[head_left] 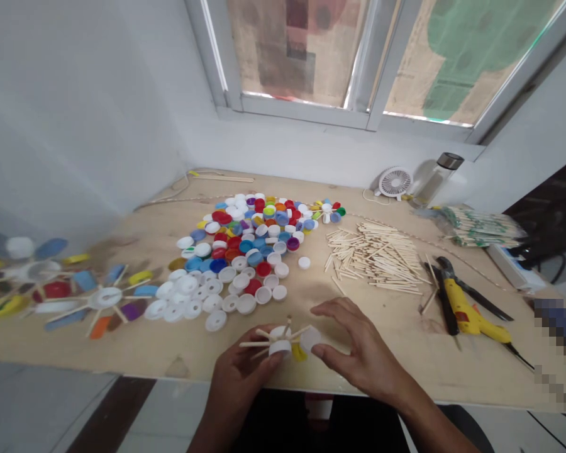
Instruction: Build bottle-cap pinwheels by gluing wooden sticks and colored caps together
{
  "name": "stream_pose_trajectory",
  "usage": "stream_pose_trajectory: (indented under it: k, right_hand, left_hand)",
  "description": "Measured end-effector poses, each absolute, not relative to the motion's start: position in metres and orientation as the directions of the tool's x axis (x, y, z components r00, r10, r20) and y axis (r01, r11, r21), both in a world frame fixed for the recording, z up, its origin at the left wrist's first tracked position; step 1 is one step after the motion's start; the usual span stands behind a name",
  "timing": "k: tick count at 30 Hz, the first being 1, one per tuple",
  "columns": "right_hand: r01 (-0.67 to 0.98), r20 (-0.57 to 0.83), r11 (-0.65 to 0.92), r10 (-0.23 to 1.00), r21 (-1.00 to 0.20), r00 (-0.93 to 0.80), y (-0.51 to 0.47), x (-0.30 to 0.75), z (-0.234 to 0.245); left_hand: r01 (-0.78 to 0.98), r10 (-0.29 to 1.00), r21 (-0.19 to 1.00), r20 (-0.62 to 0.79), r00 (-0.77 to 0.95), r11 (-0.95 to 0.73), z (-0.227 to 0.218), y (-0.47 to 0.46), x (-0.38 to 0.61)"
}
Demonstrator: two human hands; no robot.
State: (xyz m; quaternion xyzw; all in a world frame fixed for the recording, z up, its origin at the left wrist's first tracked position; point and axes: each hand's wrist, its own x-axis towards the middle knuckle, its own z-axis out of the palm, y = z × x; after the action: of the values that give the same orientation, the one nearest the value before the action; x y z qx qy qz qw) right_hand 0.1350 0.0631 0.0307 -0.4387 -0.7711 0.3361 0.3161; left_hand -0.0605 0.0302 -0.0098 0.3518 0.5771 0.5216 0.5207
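Note:
My left hand (245, 365) grips a white bottle cap (280, 348) from which several short wooden sticks stick out like spokes. Another white cap (310, 340) sits at the end of a stick on its right side, and a yellow cap (299, 352) shows just below. My right hand (353, 346) is curved around that right-hand white cap, thumb tip at its edge, index finger raised and apart from it. Whether the thumb presses on the cap I cannot tell. Beyond both hands spreads a pile of coloured bottle caps (245, 245).
Cut wooden sticks (382, 255) lie heaped at right centre. A yellow glue gun (466, 308) rests beside dark-handled pliers (446, 296). Spoked cap pieces (104, 297) stand at left. A small fan (395, 182), a bottle (436, 179) and bagged sticks (483, 226) are at back right.

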Motion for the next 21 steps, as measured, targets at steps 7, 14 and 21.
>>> stream_pose_trajectory:
  k: [7, 14, 21]
  right_hand:
    - [0.399, 0.133, 0.320, 0.893, -0.860, -0.430, 0.057, 0.134, 0.033]
    - [0.375, 0.065, 0.244, 0.900, -0.894, -0.432, 0.050, 0.124, 0.031]
    - [0.321, 0.019, 0.160, 0.915, -0.933, -0.402, 0.045, 0.124, 0.020]
  left_hand:
    - [-0.081, 0.969, 0.975, -0.217, -0.121, 0.208, -0.006, 0.029, -0.061]
    - [0.142, 0.994, 0.989, -0.056, 0.093, 0.043, -0.007, 0.032, -0.073]
    - [0.124, 0.986, 0.989, -0.094, 0.136, 0.077, 0.003, 0.028, -0.072]
